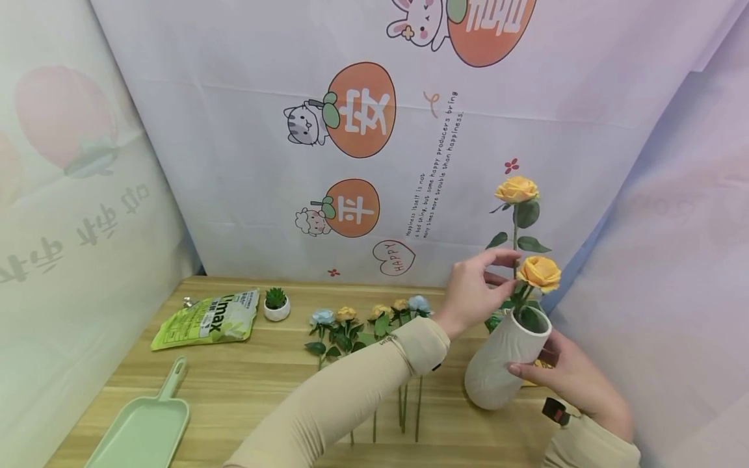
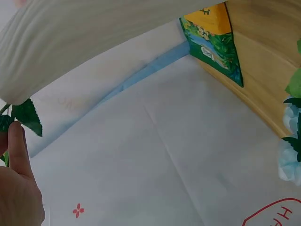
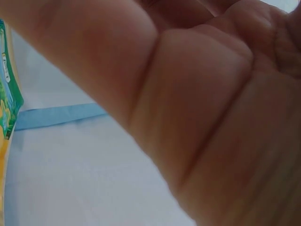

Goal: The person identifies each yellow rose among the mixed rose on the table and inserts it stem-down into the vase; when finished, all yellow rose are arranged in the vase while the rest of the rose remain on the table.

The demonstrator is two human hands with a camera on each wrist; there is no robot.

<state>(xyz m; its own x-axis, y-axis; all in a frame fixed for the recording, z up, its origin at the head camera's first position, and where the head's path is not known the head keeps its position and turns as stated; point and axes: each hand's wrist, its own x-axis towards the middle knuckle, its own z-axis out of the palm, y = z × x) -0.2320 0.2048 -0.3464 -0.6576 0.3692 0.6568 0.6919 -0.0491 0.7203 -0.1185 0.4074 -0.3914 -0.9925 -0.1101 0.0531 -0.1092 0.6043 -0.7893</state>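
A white textured vase (image 1: pixel 497 367) leans on the table at the right, its mouth tilted up and away. My right hand (image 1: pixel 576 374) grips it from the right side, thumb across the front near the rim. Over the mouth, my left hand (image 1: pixel 475 292) pinches the stem of a yellow artificial rose (image 1: pixel 517 190) that stands tall above the vase. A second yellow rose (image 1: pixel 539 273) rises just over the rim, its stem running into the mouth. In the left wrist view, my left fingers (image 2: pixel 19 155) touch a stem beside a green leaf (image 2: pixel 28 117). My right palm (image 3: pixel 197 94) fills the right wrist view.
Blue (image 1: pixel 322 317) and yellow artificial flowers (image 1: pixel 380 312) lie mid-table, partly behind my left forearm. A small potted succulent (image 1: pixel 277 307), a green pouch (image 1: pixel 210 318) and a green dustpan (image 1: pixel 143 429) are at the left. Behind the vase stands a green-and-yellow packet (image 2: pixel 214 40).
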